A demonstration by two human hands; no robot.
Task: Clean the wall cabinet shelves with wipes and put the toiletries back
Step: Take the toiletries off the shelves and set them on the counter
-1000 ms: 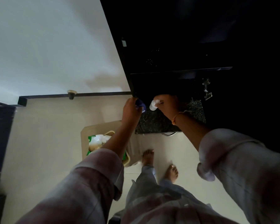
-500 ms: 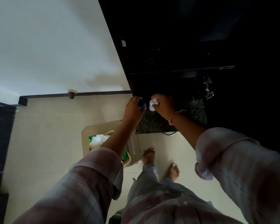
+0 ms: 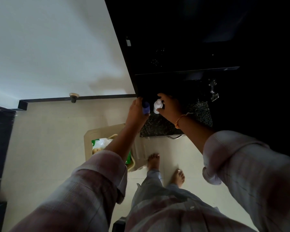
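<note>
Both hands are raised at the front edge of a dark wall cabinet [image 3: 174,47]. My left hand [image 3: 136,113] grips a small blue bottle [image 3: 145,108]. Just to its right, my right hand [image 3: 170,106] grips a small white bottle [image 3: 157,106]. The two bottles are upright and almost side by side, just below a dark shelf [image 3: 187,71]. The cabinet interior is too dark to make out.
A speckled granite counter [image 3: 201,114] lies below my hands. On the pale tiled floor stands a beige stool [image 3: 100,133] holding a basket [image 3: 131,162] with a green and white pack [image 3: 99,143]. My bare feet are beside it. A white wall is at left.
Both hands have risen slightly toward the cabinet, and the blue and white bottles have come closer together.
</note>
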